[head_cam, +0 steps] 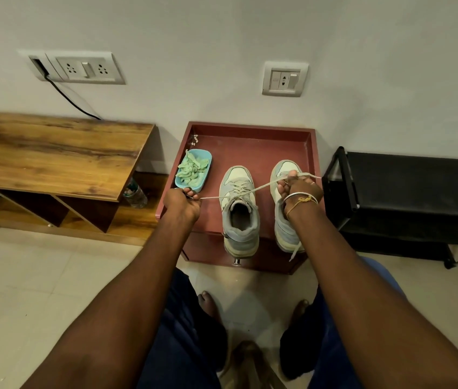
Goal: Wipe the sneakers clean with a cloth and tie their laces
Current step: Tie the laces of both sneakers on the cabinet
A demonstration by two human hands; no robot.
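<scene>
At frame centre, flat pale laces of the grey-green sneaker are pinched taut by left hand and right hand; knotting is judged unfinished.

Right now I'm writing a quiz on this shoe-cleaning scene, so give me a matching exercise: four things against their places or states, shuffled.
Things:
1. left hand
2. green cloth
3. plastic bottle
4. black cable

Places or states:
a. in the blue dish
b. hangs from the wall socket
c. pinches a lace end
d. low down beside the wooden table

Pairs: 1-c, 2-a, 3-d, 4-b.
</scene>
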